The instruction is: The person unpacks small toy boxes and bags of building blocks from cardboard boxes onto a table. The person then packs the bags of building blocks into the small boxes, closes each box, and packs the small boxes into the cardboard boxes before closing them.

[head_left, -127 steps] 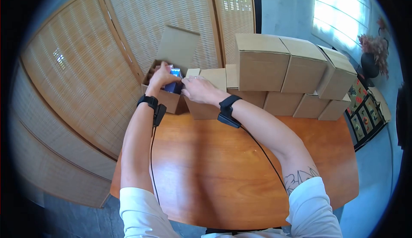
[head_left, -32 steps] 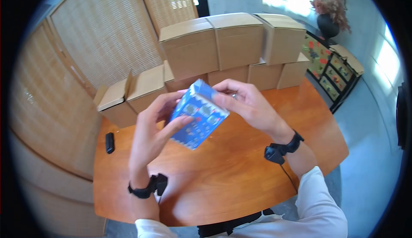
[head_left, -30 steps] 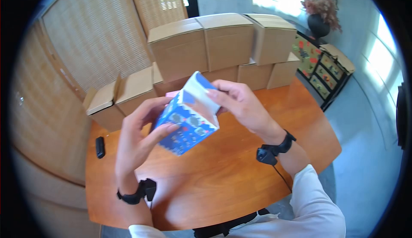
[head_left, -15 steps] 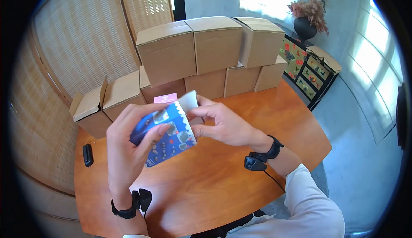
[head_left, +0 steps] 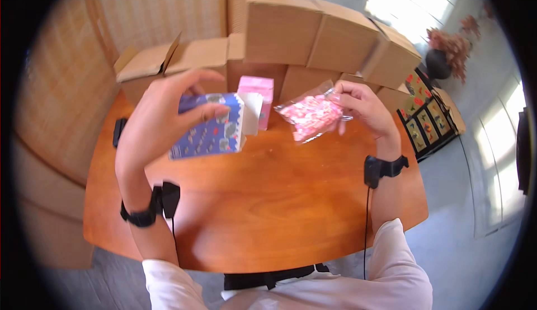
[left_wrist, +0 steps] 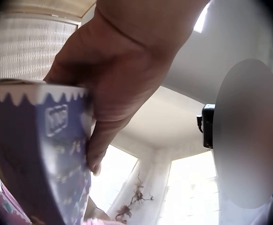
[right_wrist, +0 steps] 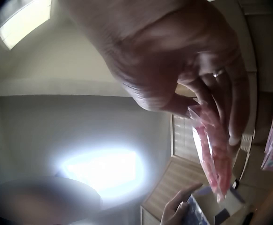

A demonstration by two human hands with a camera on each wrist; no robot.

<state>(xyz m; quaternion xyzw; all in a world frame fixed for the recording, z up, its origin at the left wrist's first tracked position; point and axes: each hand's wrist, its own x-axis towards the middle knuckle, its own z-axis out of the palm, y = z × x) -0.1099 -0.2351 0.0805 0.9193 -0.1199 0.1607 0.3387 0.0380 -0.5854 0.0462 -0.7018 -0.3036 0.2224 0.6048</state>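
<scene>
My left hand (head_left: 148, 122) grips a blue printed cardboard box (head_left: 210, 134) tilted on its side above the table, thumb across the printed face. Its scalloped end faces right, with a white flap folded out. To the right, my right hand (head_left: 366, 108) pinches the corner of a clear plastic bag (head_left: 314, 117) full of small pink pieces. In the right wrist view the bag (right_wrist: 213, 154) hangs from thumb and fingers, apart from the box. A pink box (head_left: 258, 89) stands upright on the table just behind the blue one.
Brown cardboard boxes (head_left: 282, 27) stand stacked in two rows along the table's back. One at the far left (head_left: 142, 64) has a raised flap. A small black object (head_left: 119, 132) lies at the left of the wooden table (head_left: 279, 215).
The hands have gone from the brown box at the back left to above the table with the blue box. Its end flap was opened, and the right hand has moved right, holding the pink bag.
</scene>
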